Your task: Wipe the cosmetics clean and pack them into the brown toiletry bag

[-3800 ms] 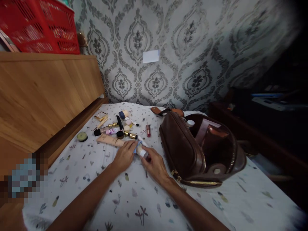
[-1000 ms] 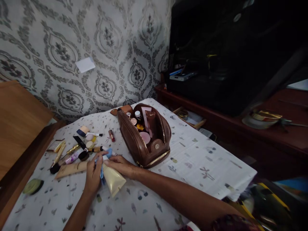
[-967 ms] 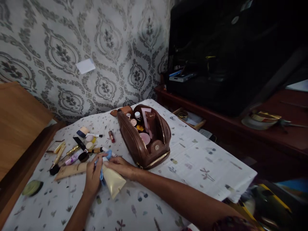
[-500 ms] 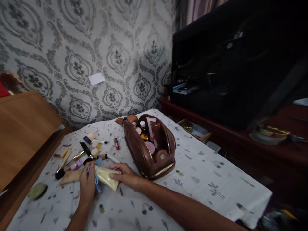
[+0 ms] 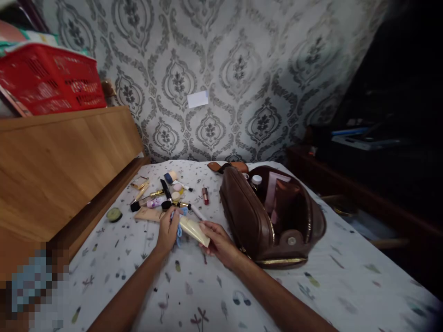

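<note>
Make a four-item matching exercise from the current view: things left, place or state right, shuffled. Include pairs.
1. pale yellow tube
2. brown bag
3. blue cloth
4. red basket

A. bunched in the left hand
B. atop the wooden furniture
C. flat end in the right hand
D. unzipped, open

Pairs: 1-C, 2-D, 3-A, 4-B

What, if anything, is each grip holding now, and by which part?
The right grip holds the pale yellow tube near its wide, flat end; the left grip holds a blue cloth at the tube's other end, partly hidden.
</note>
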The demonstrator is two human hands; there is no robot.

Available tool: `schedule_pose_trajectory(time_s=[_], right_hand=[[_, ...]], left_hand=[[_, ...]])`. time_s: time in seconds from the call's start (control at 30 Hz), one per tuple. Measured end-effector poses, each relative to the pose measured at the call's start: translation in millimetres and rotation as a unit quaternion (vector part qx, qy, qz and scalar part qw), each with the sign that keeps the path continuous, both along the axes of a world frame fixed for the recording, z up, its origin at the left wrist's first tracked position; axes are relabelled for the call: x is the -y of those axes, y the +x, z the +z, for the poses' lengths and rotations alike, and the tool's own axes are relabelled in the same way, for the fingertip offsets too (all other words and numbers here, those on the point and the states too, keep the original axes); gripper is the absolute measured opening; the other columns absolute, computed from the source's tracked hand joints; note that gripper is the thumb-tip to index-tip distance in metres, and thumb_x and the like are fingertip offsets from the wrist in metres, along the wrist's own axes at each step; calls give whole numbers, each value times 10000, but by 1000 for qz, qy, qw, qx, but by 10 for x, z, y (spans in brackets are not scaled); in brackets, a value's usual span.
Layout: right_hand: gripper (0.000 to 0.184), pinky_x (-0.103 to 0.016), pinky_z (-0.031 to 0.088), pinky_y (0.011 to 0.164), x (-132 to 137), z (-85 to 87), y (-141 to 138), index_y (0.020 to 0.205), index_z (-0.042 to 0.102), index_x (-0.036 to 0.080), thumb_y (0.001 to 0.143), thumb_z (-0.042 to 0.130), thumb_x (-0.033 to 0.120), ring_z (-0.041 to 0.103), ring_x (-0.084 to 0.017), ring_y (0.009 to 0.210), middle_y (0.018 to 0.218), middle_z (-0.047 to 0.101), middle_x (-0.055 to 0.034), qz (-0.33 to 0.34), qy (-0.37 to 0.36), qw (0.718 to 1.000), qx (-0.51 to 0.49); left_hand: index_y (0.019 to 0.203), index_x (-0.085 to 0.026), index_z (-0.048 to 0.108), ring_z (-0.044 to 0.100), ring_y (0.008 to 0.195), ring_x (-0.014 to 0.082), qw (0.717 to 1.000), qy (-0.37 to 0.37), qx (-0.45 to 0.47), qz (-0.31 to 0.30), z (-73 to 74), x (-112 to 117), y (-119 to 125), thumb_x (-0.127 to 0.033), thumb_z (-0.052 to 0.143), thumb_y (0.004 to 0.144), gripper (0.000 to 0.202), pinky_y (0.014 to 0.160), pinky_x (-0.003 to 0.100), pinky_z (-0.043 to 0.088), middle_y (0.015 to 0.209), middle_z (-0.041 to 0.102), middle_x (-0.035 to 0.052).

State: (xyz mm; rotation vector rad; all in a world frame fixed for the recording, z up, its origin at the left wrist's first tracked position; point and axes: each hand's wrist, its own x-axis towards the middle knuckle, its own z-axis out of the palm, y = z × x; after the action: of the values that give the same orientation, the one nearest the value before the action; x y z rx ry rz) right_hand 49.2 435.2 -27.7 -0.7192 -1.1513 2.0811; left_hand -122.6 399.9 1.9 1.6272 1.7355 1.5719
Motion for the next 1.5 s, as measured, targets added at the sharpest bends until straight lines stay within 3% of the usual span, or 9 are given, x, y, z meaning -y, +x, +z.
schedule_pose_trajectory(time_s=[0.1,0.2,0.33,0.5,0.6,0.83,1.03,1.2,1.5], right_hand=[[597,-190,317,385,14,12,-4,1033,619,174,693,734,651,496,-94,471,684,581,18,-33,28,999,-1],[632,-246,481,552,29,23,16,1135,615,190,699,738,629,607,-168,738,942,622,-49,-101,154,983,20],[560,-389,488,957,67,55,64,1183,625,206,751,740,543,568,-265,1143,1191,590,-105,-137,380,911,76],[307,-417,477,982,141,70,78,1112,668,218,867,667,403,606,-259,1095,1119,659,-111,-162,515,831,131],[243,-395,506,897,164,89,86,1052,685,210,877,636,372,640,-252,975,1009,703,-100,-191,501,829,156],[465,-257,435,478,128,144,49,939,684,163,794,625,601,557,-173,611,756,637,-42,-213,228,938,148],[516,-235,381,432,113,139,-12,833,654,167,698,695,663,561,-162,556,644,604,-16,-186,53,978,83],[552,-246,424,462,140,164,-11,980,620,169,710,713,641,626,-177,601,792,669,-46,-163,44,985,39],[664,-262,543,656,224,291,83,1266,451,261,731,793,453,640,-208,976,1084,627,-62,-139,247,959,6]], left_hand=[[797,-204,587,544,707,160,1000,-13,19,1,2,-29,-32,-510,424,939,375,668,260,421,736,596,10],[784,-197,593,525,688,156,999,-25,42,14,-11,-67,-86,-500,416,936,382,650,257,403,710,578,6],[776,-195,598,524,687,155,998,-36,58,12,-34,-77,-103,-504,426,929,385,643,255,396,707,575,7],[745,-196,585,519,642,144,997,-46,61,-18,-44,-32,4,-539,424,928,421,628,252,403,659,557,-6],[739,-200,561,509,625,144,997,-49,58,-30,-30,4,75,-550,402,935,431,607,254,392,648,537,-11],[736,-209,534,495,649,155,998,-34,31,-48,39,77,162,-474,396,953,370,628,274,367,667,528,-2],[735,-211,558,503,662,153,997,-30,44,-51,23,65,161,-498,440,934,369,647,270,379,684,557,1],[727,-195,582,496,617,138,992,-47,109,-32,-32,11,78,-547,474,902,408,601,255,377,631,540,-15],[741,-174,609,456,468,101,955,-92,283,-10,-55,-32,25,-662,607,756,488,403,208,325,573,507,-45]])
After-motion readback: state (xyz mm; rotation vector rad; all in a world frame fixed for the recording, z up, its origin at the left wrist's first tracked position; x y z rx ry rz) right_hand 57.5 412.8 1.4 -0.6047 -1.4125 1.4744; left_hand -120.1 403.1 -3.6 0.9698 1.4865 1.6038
